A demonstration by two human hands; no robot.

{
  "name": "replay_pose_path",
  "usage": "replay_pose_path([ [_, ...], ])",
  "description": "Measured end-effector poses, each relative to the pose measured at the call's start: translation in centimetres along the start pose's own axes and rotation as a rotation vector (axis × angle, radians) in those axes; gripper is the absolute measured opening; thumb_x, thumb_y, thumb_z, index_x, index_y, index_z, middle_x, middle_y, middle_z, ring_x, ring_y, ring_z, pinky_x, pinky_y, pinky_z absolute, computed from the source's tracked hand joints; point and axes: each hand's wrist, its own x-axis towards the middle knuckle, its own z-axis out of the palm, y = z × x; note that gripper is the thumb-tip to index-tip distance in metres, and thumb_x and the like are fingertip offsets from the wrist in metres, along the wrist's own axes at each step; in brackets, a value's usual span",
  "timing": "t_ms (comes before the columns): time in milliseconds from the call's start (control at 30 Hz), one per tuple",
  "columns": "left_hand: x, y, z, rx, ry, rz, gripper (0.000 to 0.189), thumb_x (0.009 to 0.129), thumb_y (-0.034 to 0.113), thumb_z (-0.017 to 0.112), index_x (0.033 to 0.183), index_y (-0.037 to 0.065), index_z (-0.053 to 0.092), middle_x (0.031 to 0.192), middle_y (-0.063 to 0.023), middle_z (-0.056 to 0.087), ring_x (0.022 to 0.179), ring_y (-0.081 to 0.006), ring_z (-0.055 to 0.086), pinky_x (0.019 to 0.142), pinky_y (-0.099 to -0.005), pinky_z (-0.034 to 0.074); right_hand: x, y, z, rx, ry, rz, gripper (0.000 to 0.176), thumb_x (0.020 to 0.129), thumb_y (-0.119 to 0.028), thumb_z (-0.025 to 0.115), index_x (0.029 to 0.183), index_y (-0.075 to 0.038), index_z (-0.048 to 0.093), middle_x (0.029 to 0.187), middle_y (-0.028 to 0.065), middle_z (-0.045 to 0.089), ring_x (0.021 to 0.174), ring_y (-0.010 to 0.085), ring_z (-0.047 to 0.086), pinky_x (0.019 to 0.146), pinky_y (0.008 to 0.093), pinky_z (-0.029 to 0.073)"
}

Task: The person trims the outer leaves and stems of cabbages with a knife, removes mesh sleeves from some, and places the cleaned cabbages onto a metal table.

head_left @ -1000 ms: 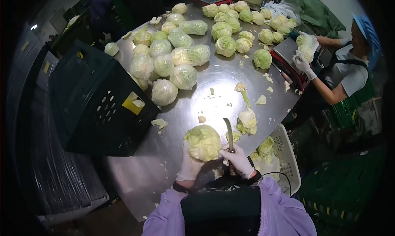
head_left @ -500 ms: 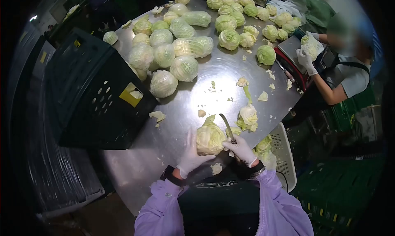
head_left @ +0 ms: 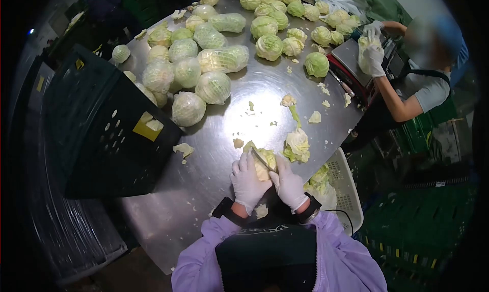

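A pale green cabbage (head_left: 263, 175) sits at the near edge of the metal table, partly covered by both hands. My left hand (head_left: 248, 184), in a white glove, is closed round its left side. In my right hand (head_left: 290, 184), also gloved, is a knife (head_left: 262, 160); its blade lies slantwise over the top of the cabbage and the handle is hidden by the fingers. Trimmed outer leaves (head_left: 296, 145) lie just beyond my right hand. A small leaf scrap (head_left: 262, 211) rests between my wrists.
Wrapped cabbages (head_left: 188, 108) are grouped at the left of the metal table (head_left: 204, 190), unwrapped ones (head_left: 269, 47) farther back. A dark crate (head_left: 107, 154) stands left. A white basket (head_left: 349, 195) with leaves is at right. Across the table, a co-worker (head_left: 407, 88) holds a cabbage by a scale.
The knife has swung from upright beside the cabbage to across its top. My left hand has shifted over the cabbage and my right hand has come closer to it.
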Motion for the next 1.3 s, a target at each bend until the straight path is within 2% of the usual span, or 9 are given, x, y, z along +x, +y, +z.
replay_pose_path([
  [200, 0.7, 0.9, -0.8, 0.053, -0.056, 0.076, 0.097, 0.062, 0.053, 0.074, 0.136, 0.002, 0.038, 0.136, -0.0141, 0.039, 0.117, -0.0355, 0.038, 0.089, -0.0502, 0.038, 2.2, 3.1, -1.4, 0.181, 0.168, -0.027, 0.028, 0.094, -0.029, 0.052, 0.107, -0.007, 0.063, 0.084, 0.0169, 0.065, 0.072, 0.0347, 0.062, 0.059, 0.0421, 0.050],
  [267, 0.6, 0.7, -0.9, 0.041, -0.074, 0.106, 0.098, 0.061, 0.055, 0.074, 0.136, 0.002, 0.038, 0.136, -0.0141, 0.039, 0.117, -0.0356, 0.038, 0.089, -0.0502, 0.038, 2.9, 3.3, -3.3, 0.572, -0.192, 0.411, 0.026, 0.093, -0.027, 0.054, 0.105, -0.006, 0.064, 0.077, 0.0164, 0.064, 0.068, 0.0336, 0.061, 0.060, 0.0406, 0.048],
  [400, 0.9, 0.3, -1.7, 0.029, -0.108, 0.122, 0.100, 0.061, 0.056, 0.074, 0.137, 0.002, 0.037, 0.136, -0.0144, 0.040, 0.117, -0.0361, 0.038, 0.092, -0.0503, 0.037, 2.9, 4.6, -1.0, 0.186, 0.066, -0.080, 0.030, 0.087, -0.031, 0.065, 0.101, -0.005, 0.063, 0.067, 0.0118, 0.060, 0.050, 0.0207, 0.055, 0.051, 0.0331, 0.045],
  [433, 1.1, 0.0, -2.1, 0.008, -0.140, 0.122, 0.102, 0.060, 0.056, 0.075, 0.138, 0.002, 0.037, 0.136, -0.0148, 0.040, 0.117, -0.0363, 0.038, 0.094, -0.0504, 0.036, 3.1, 5.1, -0.4, 0.400, 0.002, 0.075, 0.031, 0.085, -0.031, 0.068, 0.094, -0.002, 0.062, 0.065, 0.0091, 0.059, 0.047, 0.0159, 0.053, 0.047, 0.0303, 0.043],
  [600, 2.0, -4.1, -4.4, -0.201, -0.236, 0.198, 0.106, 0.055, 0.047, 0.084, 0.138, 0.001, 0.036, 0.136, -0.0179, 0.041, 0.125, -0.0364, 0.035, 0.107, -0.0445, 0.029, 5.4, 9.4, 1.1, 0.824, -0.143, 0.506, 0.030, 0.083, -0.025, 0.068, 0.092, 0.002, 0.060, 0.064, 0.0089, 0.059, 0.050, 0.0153, 0.057, 0.046, 0.0305, 0.044],
  [700, 1.5, -7.2, -4.9, -0.367, -0.305, 0.199, 0.107, 0.056, 0.046, 0.085, 0.139, 0.001, 0.035, 0.139, -0.0170, 0.039, 0.130, -0.0364, 0.031, 0.110, -0.0450, 0.025, 4.9, 7.0, -0.7, 0.337, -0.137, 0.279, 0.057, 0.080, -0.034, 0.072, 0.120, 0.001, 0.054, 0.092, 0.0143, 0.067, 0.072, 0.0233, 0.066, 0.064, 0.0335, 0.051],
  [867, 0.5, -8.1, -5.7, -0.403, -0.402, 0.148, 0.105, 0.056, 0.043, 0.086, 0.139, 0.003, 0.035, 0.143, -0.0157, 0.037, 0.136, -0.0375, 0.025, 0.112, -0.0444, 0.025, 4.1, 2.0, 1.3, 0.496, -0.102, 0.050, 0.062, 0.078, -0.032, 0.075, 0.128, -0.003, 0.052, 0.111, 0.0187, 0.064, 0.096, 0.0244, 0.065, 0.082, 0.0303, 0.052],
  [1033, -1.2, -10.4, -5.0, -0.306, -0.404, 0.264, 0.109, 0.053, 0.042, 0.087, 0.141, 0.006, 0.034, 0.147, -0.0172, 0.032, 0.139, -0.0388, 0.020, 0.112, -0.0461, 0.023, 6.1, 2.5, 6.0, 0.601, -0.148, 0.180, 0.034, 0.084, -0.034, 0.062, 0.077, 0.000, 0.059, 0.067, 0.0185, 0.061, 0.065, 0.0294, 0.064, 0.060, 0.0384, 0.046],
  [1300, -5.5, -5.6, -7.2, -0.373, -0.179, 0.120, 0.124, 0.051, 0.049, 0.087, 0.145, 0.001, 0.022, 0.152, -0.0239, 0.014, 0.140, -0.0417, 0.014, 0.113, -0.0491, 0.018, 3.3, 0.2, 7.0, 0.516, -0.261, 0.175, 0.030, 0.085, -0.030, 0.062, 0.096, -0.003, 0.060, 0.080, 0.0195, 0.063, 0.073, 0.0383, 0.061, 0.066, 0.0413, 0.048],
])
